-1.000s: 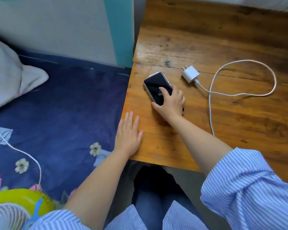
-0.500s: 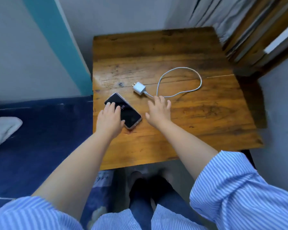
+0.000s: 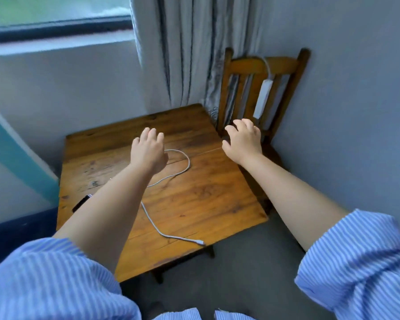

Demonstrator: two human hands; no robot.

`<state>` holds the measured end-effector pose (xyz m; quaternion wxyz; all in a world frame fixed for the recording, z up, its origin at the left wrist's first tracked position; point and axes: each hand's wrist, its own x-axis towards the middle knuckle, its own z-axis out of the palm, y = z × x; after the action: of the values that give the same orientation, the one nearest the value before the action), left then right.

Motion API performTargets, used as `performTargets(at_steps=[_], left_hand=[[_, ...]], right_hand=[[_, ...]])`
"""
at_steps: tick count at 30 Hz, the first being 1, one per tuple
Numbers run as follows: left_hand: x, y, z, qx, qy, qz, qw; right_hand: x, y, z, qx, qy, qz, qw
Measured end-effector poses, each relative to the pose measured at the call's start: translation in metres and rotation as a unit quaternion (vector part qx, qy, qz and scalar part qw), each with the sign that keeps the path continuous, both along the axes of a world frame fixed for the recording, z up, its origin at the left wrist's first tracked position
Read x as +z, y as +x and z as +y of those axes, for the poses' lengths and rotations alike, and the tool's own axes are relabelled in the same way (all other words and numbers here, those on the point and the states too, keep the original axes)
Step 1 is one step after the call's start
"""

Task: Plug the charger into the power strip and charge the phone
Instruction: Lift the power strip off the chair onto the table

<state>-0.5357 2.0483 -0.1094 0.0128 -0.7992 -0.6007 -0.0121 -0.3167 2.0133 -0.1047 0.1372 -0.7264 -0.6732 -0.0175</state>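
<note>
A white power strip [image 3: 262, 98] hangs on the back of a wooden chair [image 3: 245, 65] past the table's far right corner. My right hand [image 3: 243, 139] hovers open just below and left of it, holding nothing. My left hand [image 3: 149, 151] is open above the wooden table [image 3: 206, 195], over the looped white charger cable [image 3: 183, 167]. The cable's free plug end [image 3: 200, 242] lies near the table's front edge. My left forearm hides the charger's wall adapter. Only a corner of the black phone [image 3: 81, 202] shows at the table's left, beside that forearm.
A striped curtain [image 3: 189, 49] hangs behind the table next to the chair. A window [image 3: 56, 19] is at the top left. A dark blue bed [image 3: 14, 229] borders the table's left side. Grey floor lies in front of the table.
The view has swung up and right, bringing chair and power strip into sight. My left hand left the phone. My right hand rose from the table toward the power strip.
</note>
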Motion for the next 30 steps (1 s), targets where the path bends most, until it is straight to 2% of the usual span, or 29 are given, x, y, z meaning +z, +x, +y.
performTargets(at_steps=[5, 9, 15, 23, 30], left_hand=[[0.033, 0.099, -0.004, -0.004, 0.028, -0.023, 0.999], [0.056, 0.170, 0.001, -0.054, 0.059, 0.014, 0.997], [0.090, 0.239, 0.043, -0.070, 0.081, 0.032, 0.994], [0.101, 0.321, 0.127, -0.050, 0.053, 0.001, 0.997], [0.092, 0.375, 0.228, -0.025, 0.018, -0.019, 0.999]], right_hand=[[0.032, 0.094, -0.011, 0.010, 0.033, -0.023, 0.999], [0.052, 0.167, -0.015, -0.004, 0.054, -0.008, 0.999], [0.078, 0.242, 0.012, -0.032, 0.086, -0.003, 0.996], [0.091, 0.304, 0.097, -0.037, 0.073, -0.012, 0.997], [0.098, 0.341, 0.222, -0.009, 0.043, -0.027, 0.999]])
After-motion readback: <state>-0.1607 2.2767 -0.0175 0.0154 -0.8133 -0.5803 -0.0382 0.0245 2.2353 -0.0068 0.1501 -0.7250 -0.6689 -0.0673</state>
